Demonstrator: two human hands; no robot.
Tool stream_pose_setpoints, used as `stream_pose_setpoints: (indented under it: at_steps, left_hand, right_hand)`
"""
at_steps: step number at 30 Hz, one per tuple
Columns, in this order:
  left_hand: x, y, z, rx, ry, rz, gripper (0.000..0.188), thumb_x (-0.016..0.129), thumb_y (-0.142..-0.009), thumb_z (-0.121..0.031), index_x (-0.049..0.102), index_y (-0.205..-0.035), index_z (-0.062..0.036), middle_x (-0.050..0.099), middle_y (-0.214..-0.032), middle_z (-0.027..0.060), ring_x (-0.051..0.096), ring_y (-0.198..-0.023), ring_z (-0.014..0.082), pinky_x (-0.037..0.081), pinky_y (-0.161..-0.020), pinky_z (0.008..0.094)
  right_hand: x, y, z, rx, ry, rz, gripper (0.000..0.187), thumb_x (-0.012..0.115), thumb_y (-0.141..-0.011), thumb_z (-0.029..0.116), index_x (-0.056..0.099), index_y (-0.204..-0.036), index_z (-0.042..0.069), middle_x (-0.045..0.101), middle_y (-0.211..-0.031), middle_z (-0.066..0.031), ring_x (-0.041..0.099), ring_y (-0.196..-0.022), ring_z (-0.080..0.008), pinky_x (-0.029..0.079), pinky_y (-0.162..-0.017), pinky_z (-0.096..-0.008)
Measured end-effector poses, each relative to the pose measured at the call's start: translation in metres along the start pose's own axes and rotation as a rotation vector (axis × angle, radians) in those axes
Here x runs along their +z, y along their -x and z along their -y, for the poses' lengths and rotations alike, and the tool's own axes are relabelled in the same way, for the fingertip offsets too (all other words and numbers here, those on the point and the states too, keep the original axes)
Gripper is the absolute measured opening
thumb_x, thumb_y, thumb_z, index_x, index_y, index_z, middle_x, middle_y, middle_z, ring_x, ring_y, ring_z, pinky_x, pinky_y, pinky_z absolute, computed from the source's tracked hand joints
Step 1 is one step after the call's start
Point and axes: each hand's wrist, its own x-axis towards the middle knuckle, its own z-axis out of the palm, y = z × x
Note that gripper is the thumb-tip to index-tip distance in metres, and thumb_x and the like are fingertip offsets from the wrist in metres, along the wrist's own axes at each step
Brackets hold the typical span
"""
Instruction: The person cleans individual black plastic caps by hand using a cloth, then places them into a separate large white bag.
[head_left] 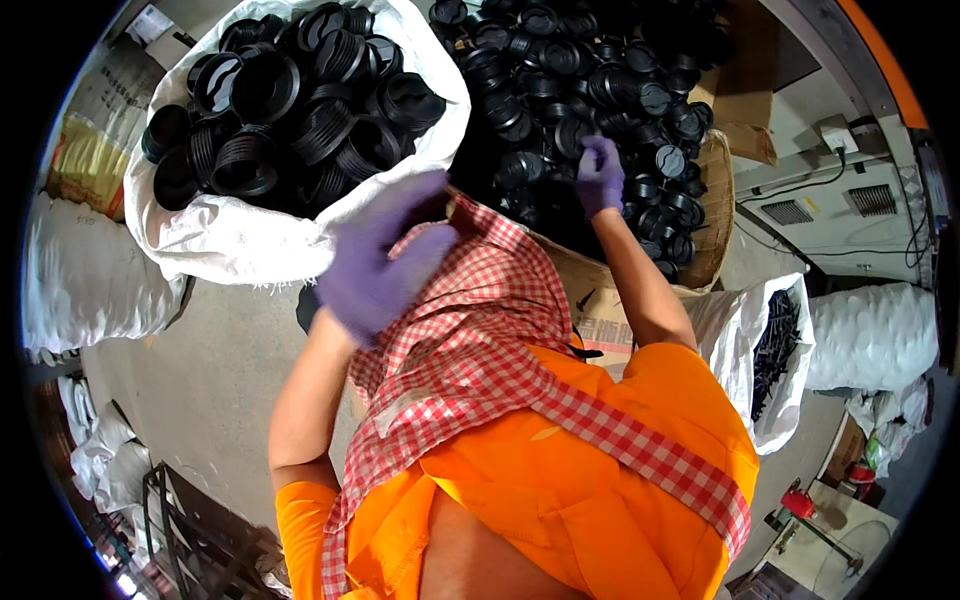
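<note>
My left hand [385, 255], in a purple glove and slightly blurred, is by the near right rim of a white woven sack [235, 238]. Its thumb stands apart from the fingers, and nothing shows in it. Black threaded round plastic caps [265, 87] fill the sack. Over to the right, my right hand [601, 180], also gloved in purple, reaches over a big heap of smaller black plastic caps [560, 55] in a cardboard box [714, 215]. Its fingers are bent in among the caps, and what they hold, if anything, is hidden.
A white sack [785, 425] of thin dark pieces stands to my right, with a stuffed white sack [872, 338] beyond it. More full sacks [95, 275] line the left side. A grey cabinet [830, 215] with a cable is at the right. A dark metal frame [190, 530] stands at lower left.
</note>
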Motion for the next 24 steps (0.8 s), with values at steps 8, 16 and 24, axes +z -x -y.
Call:
stream_pose_setpoints:
  at_steps: [8,16,24]
  left_hand:
    - [0.089,-0.014,0.067,-0.612,1.040,-0.148,0.050,0.058,-0.085,-0.007,0.040,-0.131,-0.0010,0.057,-0.113,0.0159,0.060,-0.096,0.0222,0.053,-0.077,0.0320]
    - [0.048,0.003,0.083,-0.721,0.358,0.143,0.038,0.057,-0.079,0.004,0.055,-0.117,0.0004,0.065,-0.096,0.0080,0.063,-0.085,0.0156,0.053,-0.076,0.0283]
    - [0.045,0.010,0.041,-0.096,-0.796,0.275,0.028,0.057,-0.081,-0.016,0.059,-0.108,-0.0153,0.065,-0.100,0.0117,0.063,-0.089,0.0297,0.051,-0.073,0.0409]
  right_hand:
    - [0.031,0.077,0.133,-0.080,-0.240,0.087,0.029,0.059,-0.082,0.011,0.056,-0.111,0.005,0.055,-0.114,-0.0143,0.053,-0.107,-0.0293,0.042,-0.092,-0.0359]
    - [-0.003,0.075,0.147,-0.634,0.069,0.615,0.024,0.056,-0.087,0.019,0.059,-0.102,0.001,0.058,-0.112,-0.0199,0.055,-0.104,-0.0394,0.044,-0.091,-0.0414]
    - [0.005,0.081,0.174,0.085,0.364,1.214,0.022,0.062,-0.078,0.015,0.064,-0.099,0.007,0.066,-0.092,-0.0130,0.062,-0.081,-0.0246,0.048,-0.075,-0.0330]
